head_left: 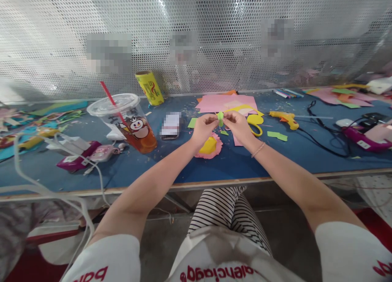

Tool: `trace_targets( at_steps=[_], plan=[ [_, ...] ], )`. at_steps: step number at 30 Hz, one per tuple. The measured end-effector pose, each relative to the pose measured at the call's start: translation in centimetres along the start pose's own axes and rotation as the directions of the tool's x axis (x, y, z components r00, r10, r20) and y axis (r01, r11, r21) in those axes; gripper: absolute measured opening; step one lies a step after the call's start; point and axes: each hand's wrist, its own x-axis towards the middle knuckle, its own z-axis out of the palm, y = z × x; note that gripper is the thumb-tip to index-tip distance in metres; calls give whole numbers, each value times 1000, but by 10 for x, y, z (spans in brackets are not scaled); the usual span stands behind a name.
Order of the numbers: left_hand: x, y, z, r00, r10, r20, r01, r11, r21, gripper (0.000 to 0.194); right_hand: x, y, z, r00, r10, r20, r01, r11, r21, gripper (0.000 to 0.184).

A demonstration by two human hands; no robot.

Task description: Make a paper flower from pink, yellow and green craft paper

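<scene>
Between my two hands is a small piece of light green paper (220, 118), held just above the blue tabletop. My left hand (204, 127) pinches its left side, and my right hand (237, 126) grips the right side with fingertips close together. Below my left hand lies a pink paper flower with a yellow centre (210, 145), partly covered by that hand. Yellow-handled scissors (256, 128) rest just right of my right hand. More green paper pieces (277, 135) lie farther right, and another green scrap (192, 123) sits left of my left hand.
Pink paper sheets (226, 103) lie behind my hands. A yellow glue gun (284, 120) with a black cord is at right. To the left stand a phone (170, 125), a cup of drink with a red straw (139, 128) and a yellow roll (150, 88). A perforated metal panel (214, 24) backs the table.
</scene>
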Motion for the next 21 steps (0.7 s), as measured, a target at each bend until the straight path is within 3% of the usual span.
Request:
trace_targets(
  at_steps=[9, 21],
  plan=[
    [3, -5, -3, 993, -112, 39, 115, 988, -103, 14, 2, -3, -2, 992, 69, 109, -79, 993, 89, 20],
    [1, -1, -1, 999, -34, 25, 36, 997, -65, 20, 1, -1, -1, 998, 47, 39, -50, 997, 64, 13]
  ],
)
